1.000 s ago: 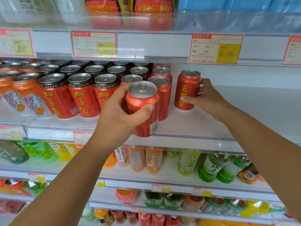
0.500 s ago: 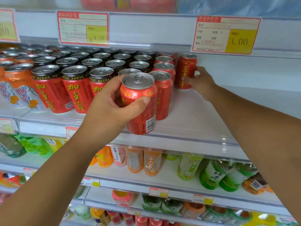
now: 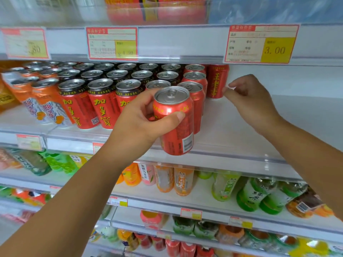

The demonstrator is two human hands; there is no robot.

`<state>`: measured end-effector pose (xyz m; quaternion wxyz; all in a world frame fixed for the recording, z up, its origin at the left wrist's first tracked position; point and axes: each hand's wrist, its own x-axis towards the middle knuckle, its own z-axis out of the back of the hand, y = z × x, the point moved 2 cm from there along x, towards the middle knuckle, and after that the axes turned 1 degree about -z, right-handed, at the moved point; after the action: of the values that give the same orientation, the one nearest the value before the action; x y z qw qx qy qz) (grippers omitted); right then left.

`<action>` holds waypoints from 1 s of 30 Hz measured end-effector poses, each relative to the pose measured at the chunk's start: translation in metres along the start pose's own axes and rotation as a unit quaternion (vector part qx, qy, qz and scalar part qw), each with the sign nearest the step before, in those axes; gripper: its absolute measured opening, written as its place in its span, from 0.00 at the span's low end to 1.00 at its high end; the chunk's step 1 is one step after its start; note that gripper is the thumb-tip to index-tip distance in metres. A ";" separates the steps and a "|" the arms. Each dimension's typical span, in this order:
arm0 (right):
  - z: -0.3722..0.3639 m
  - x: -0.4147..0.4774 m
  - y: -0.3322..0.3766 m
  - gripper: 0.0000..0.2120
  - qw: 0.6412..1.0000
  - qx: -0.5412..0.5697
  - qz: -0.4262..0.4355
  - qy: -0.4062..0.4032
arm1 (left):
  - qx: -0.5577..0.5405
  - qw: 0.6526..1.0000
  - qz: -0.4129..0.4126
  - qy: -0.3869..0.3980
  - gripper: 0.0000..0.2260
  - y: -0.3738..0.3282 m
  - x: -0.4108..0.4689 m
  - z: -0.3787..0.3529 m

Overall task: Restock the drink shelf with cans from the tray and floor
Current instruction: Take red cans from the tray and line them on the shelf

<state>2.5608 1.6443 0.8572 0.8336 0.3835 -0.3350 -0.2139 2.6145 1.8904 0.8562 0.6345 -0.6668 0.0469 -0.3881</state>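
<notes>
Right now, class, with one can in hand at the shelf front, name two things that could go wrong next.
The held red can in the left hand hangs over the shelf lip; a slip would likely drop it. The rear red can stands alone by the right hand; a nudge might topple it.

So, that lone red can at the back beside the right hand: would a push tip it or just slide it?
Probably slides: the lone red can stands upright on a smooth white shelf. A high push might tip it, being tall and narrow. Tipped, its round body would likely roll.
</notes>
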 end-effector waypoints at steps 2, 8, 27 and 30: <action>0.008 -0.039 0.012 0.10 0.989 0.075 0.044 0.118 | -0.011 1.000 0.004 0.013 0.19 -0.001 0.000 -0.007; 0.000 -0.091 0.026 0.40 0.939 0.175 0.067 0.288 | -0.025 0.999 0.001 0.031 0.20 -0.003 0.004 -0.036; 0.000 -0.006 -0.028 0.34 0.982 0.100 -0.091 0.135 | 0.442 0.886 -0.133 0.044 0.24 0.078 -0.020 -0.003; -0.002 0.002 -0.028 0.36 0.976 0.087 -0.099 0.176 | 0.448 0.880 -0.150 0.041 0.23 0.080 -0.020 -0.004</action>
<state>2.5609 1.6276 0.8351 0.8176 0.5175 -0.1609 -0.1945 2.6333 1.8831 0.7757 0.7970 -0.2941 -0.2068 -0.4853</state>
